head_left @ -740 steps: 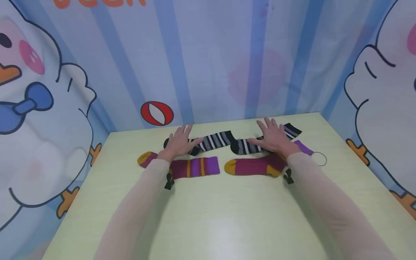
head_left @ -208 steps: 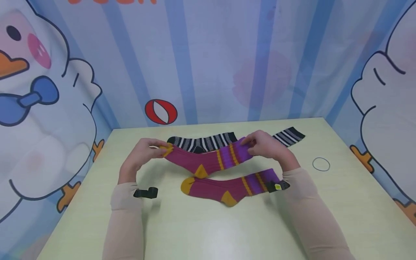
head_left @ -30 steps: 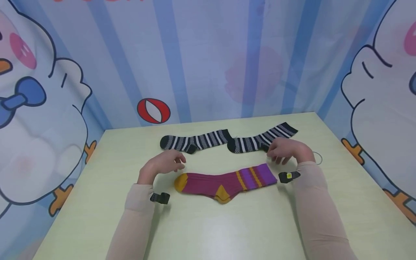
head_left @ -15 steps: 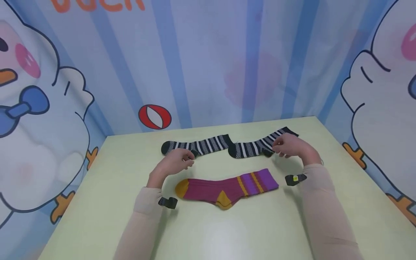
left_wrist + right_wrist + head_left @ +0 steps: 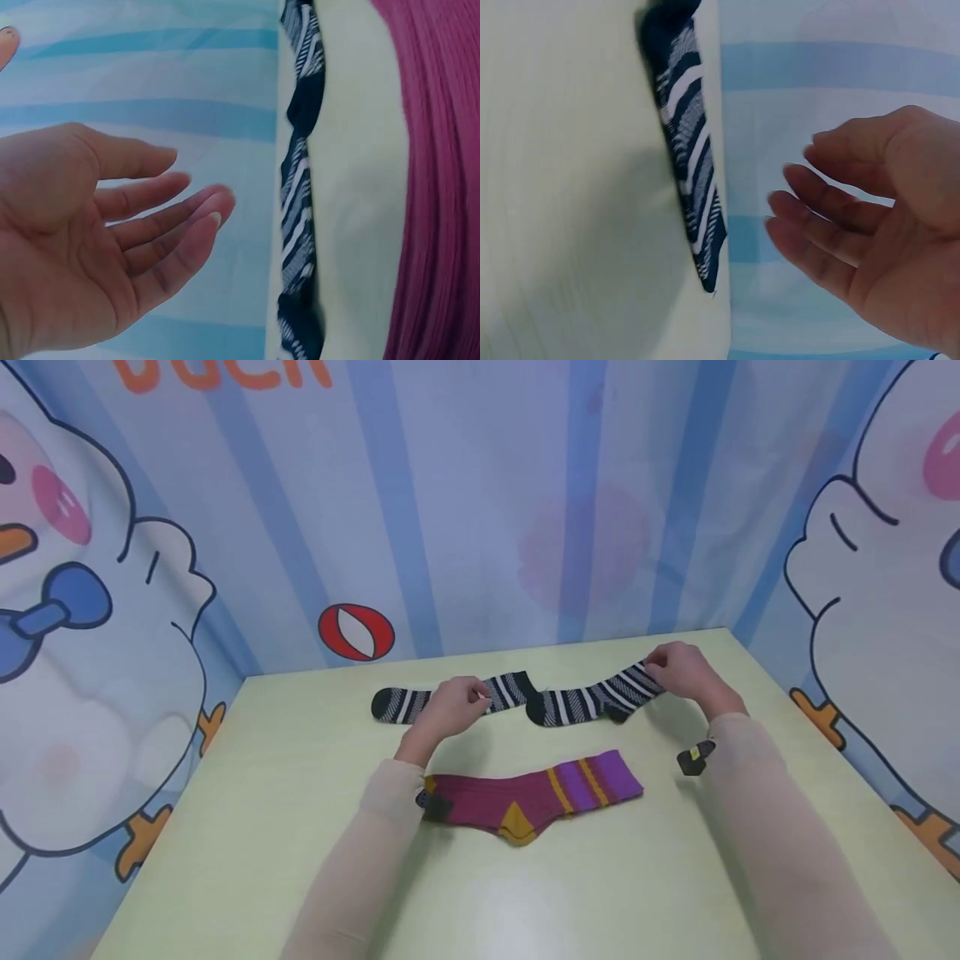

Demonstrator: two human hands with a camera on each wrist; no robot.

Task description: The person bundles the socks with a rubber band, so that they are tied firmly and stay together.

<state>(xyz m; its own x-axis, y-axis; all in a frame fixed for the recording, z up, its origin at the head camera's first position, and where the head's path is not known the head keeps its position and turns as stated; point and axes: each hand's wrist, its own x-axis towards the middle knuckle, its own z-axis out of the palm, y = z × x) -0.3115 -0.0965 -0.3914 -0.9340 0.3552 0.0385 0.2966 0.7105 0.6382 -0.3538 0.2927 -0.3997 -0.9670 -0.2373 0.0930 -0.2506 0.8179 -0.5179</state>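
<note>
Two black-and-white striped socks lie end to end along the back of the table, a left one (image 5: 405, 705) and a right one (image 5: 570, 707). My left hand (image 5: 453, 706) hovers over the left striped sock, covering its middle in the head view; its fingers are loosely bent and hold nothing. Near the cuff of the right striped sock is my right hand (image 5: 684, 670). In the right wrist view its relaxed fingers (image 5: 817, 232) stand apart from that sock. Nearer the front, maroon socks (image 5: 480, 797) with mustard heels and purple-striped cuffs lie flat, stacked, their toe end partly hidden by the left wrist.
The pale table (image 5: 225, 860) ends at a blue striped backdrop (image 5: 487, 527) printed with cartoon ducks. Small black wrist cameras, such as the right one (image 5: 696, 758), hang beneath both wrists.
Two maroon socks, apart 6.9 seconds ago with one held up, now lie stacked. In the last second both hands moved back to the striped socks, the left also rightward. The ring is now hidden.
</note>
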